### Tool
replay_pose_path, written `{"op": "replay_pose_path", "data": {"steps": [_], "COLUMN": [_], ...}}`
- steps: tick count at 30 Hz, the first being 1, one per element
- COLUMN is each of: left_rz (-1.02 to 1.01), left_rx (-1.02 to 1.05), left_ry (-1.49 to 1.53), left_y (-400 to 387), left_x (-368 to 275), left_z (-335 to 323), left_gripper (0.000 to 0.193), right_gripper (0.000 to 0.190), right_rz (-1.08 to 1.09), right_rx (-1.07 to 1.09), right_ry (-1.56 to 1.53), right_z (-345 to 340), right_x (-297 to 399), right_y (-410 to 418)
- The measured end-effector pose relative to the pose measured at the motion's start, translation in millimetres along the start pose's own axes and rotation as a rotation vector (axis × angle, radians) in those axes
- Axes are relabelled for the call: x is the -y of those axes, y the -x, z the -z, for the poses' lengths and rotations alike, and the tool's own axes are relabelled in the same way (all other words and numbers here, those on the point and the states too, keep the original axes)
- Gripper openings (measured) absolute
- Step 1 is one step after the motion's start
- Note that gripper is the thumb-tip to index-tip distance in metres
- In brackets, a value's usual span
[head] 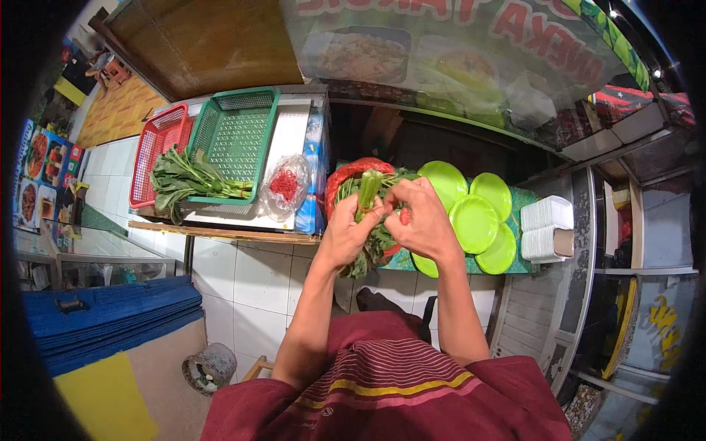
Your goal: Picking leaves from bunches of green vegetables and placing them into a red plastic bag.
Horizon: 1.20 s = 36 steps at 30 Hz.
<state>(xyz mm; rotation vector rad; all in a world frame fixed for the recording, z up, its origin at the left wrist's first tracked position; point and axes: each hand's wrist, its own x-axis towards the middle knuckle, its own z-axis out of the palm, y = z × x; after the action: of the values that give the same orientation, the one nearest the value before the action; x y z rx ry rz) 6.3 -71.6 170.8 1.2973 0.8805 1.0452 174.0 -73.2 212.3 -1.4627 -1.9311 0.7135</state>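
My left hand [348, 231] is closed around a bunch of leafy green vegetables [370, 190], its cut stems pointing up and its leaves hanging below. A thin red rubber band [375, 209] runs around the stems. Close at the right, my right hand [422, 220] has bent fingers at the band, with a small red item partly hidden in its palm. Behind the hands, a red plastic bag [339, 179] holds more greens. Another banded bunch of greens [185, 179] lies across the rims of a green plastic basket [234, 138] and a red plastic basket [162, 129].
A clear bag of red rubber bands [284, 184] lies beside the green basket. Bright green plates [473, 224] and stacked white foam boxes [546, 215] stand on the right. A bucket [209, 368] is on the floor at lower left. A glass panel rises in front.
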Motion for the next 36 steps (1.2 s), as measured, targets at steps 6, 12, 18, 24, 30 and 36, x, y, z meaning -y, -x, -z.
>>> {"op": "replay_pose_path", "data": {"steps": [6,12,18,24,30,36], "left_rz": [0.05,0.085,0.239,0.166,0.1,0.076], "left_rx": [-0.07,-0.099,-0.041,-0.052,-0.042,-0.083], "left_ry": [0.129,0.078,0.401,0.702,0.692,0.586], "left_y": [-0.4,-1.4,1.1,-0.4,-1.3,1.6], "left_x": [14.1,22.4,18.1,6.2,8.7,12.9], "left_z": [1.9,-1.8,-2.4,-9.4,-11.7,-12.4], "left_gripper": [0.012,0.01,0.007,0.015,0.016,0.021], "right_gripper": [0.014,0.022,0.027,0.018,0.036,0.068], "right_rz": [0.111,0.19,0.158,0.029,-0.071,-0.053], "right_rx": [-0.014,-0.054,-0.063,0.027,-0.05,-0.072], "right_ry": [-0.136,-0.505,-1.021,-2.063,-2.072,-1.956], "right_z": [-0.9,-5.6,-24.2,-41.9,-52.8,-55.7], "right_x": [-10.9,-12.5,-23.7,-32.9,-36.6,-30.9], "right_y": [2.4,1.7,6.0,9.6,13.0,8.0]}}
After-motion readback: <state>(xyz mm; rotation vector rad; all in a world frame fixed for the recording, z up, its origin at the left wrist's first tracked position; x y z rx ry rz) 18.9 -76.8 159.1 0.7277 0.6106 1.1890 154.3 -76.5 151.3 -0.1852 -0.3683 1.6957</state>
